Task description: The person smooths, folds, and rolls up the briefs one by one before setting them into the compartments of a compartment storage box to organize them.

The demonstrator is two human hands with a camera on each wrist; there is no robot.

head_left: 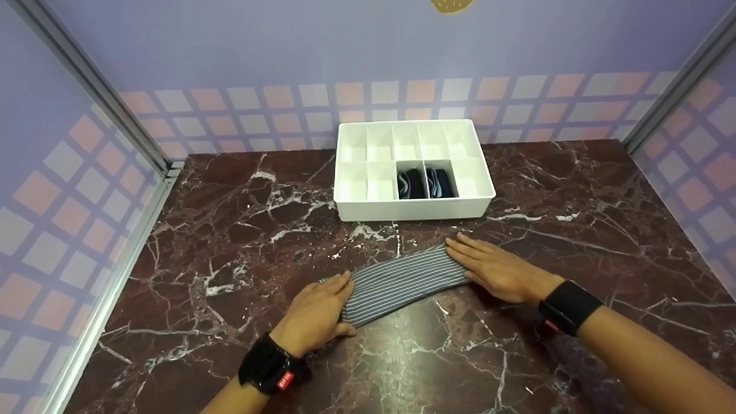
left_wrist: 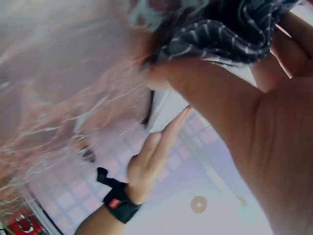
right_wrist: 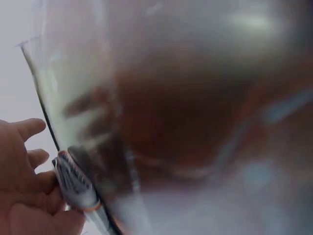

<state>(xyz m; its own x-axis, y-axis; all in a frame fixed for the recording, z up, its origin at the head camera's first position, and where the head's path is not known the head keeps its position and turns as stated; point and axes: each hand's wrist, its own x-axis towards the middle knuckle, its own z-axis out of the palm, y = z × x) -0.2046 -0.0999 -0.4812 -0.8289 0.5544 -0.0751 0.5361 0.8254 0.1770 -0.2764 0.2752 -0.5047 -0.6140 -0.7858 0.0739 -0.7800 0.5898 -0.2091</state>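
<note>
A folded cloth (head_left: 405, 282) with grey and white stripes lies flattened on the table, slanting up to the right. My left hand (head_left: 315, 313) rests on its left end, fingers stretched out and thumb by the near edge. Over the right end lie the straight fingers of my right hand (head_left: 500, 271). In the left wrist view, bunched edges of the striped cloth (left_wrist: 220, 41) show beyond the thumb. The right wrist view is blurred, with the cloth's layered end (right_wrist: 76, 181) beside the fingers. What kind of cloth it is, I cannot tell.
Behind the cloth stands a white divided box (head_left: 414, 210) against the tiled-pattern wall. Two of its front compartments hold folded dark fabric pieces (head_left: 411, 184). Panels close off the dark red marble table (head_left: 241, 241) at left, right and back.
</note>
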